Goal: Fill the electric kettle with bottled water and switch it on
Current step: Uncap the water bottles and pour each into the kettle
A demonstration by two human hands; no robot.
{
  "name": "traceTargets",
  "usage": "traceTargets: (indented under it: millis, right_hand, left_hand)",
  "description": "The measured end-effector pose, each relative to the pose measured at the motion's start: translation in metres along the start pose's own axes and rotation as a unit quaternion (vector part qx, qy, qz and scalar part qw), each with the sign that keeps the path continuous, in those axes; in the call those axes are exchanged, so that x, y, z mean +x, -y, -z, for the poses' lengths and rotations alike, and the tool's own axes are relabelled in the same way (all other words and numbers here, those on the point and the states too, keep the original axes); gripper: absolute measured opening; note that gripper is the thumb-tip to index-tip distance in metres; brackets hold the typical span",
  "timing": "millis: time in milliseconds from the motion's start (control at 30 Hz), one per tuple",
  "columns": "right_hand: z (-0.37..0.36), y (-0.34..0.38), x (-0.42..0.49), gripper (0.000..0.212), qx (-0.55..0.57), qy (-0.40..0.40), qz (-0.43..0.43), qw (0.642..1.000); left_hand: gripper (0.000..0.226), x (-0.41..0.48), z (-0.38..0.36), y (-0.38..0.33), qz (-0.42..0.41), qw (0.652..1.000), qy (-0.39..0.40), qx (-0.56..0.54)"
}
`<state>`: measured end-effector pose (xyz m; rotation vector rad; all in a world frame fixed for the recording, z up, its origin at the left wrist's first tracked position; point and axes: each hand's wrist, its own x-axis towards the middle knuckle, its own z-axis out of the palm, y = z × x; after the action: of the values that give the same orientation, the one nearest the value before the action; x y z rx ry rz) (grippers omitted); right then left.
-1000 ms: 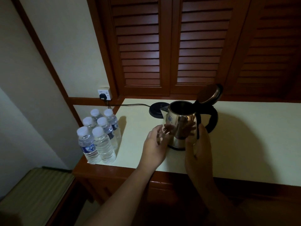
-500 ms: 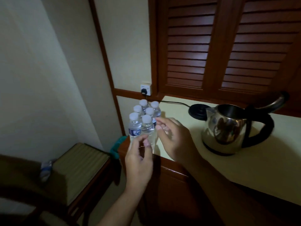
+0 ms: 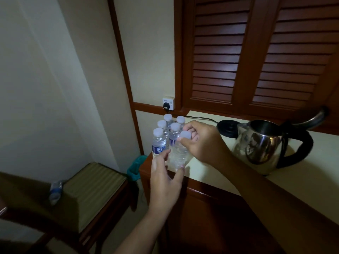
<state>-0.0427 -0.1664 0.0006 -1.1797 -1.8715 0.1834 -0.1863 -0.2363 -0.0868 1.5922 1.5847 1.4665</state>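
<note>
The worktop (image 3: pixel 211 173) carries the open kettle (image 3: pixel 264 145) at three o'clock, off its base. Both hands have left it: left hand (image 3: pixel 165 178) now clasps the nearest bottle (image 3: pixel 178 153), right hand (image 3: pixel 201 142) pinches its cap (image 3: pixel 185 135); unscrewing comes next.

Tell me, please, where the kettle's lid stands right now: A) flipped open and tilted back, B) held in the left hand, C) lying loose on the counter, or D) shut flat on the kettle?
A: the lid is raised behind the handle, leaving the electric kettle mouth open and dark.
</note>
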Motion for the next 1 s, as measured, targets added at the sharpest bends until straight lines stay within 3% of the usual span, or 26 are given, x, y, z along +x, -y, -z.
traceTargets:
  millis: [100,233,400,633,833,1000]
  right_hand:
    - [0.038,0.012,-0.007,0.026,-0.037,-0.051,0.024,0.998]
    - [0.095,0.012,-0.022,0.028,-0.065,-0.021,-0.012,0.998]
    - [0.162,-0.002,-0.053,0.032,-0.128,0.021,-0.056,0.990]
    - [0.229,-0.010,-0.084,0.028,-0.170,0.093,-0.052,0.980]
    - [0.247,-0.022,-0.095,0.038,-0.152,0.154,-0.059,0.975]
    - [0.257,-0.040,-0.098,0.042,-0.125,0.122,0.004,0.985]
  left_hand:
    - [0.068,0.000,-0.014,-0.023,-0.043,0.998,0.048,-0.006]
    - [0.049,-0.005,-0.036,-0.064,-0.072,0.990,0.103,-0.070]
    - [0.049,-0.010,-0.066,-0.087,-0.115,0.962,0.220,-0.114]
    - [0.058,-0.010,-0.101,-0.101,-0.058,0.899,0.409,-0.148]
    - [0.048,-0.013,-0.112,-0.107,-0.074,0.862,0.476,-0.156]
    - [0.047,-0.021,-0.120,-0.106,-0.087,0.878,0.448,-0.147]
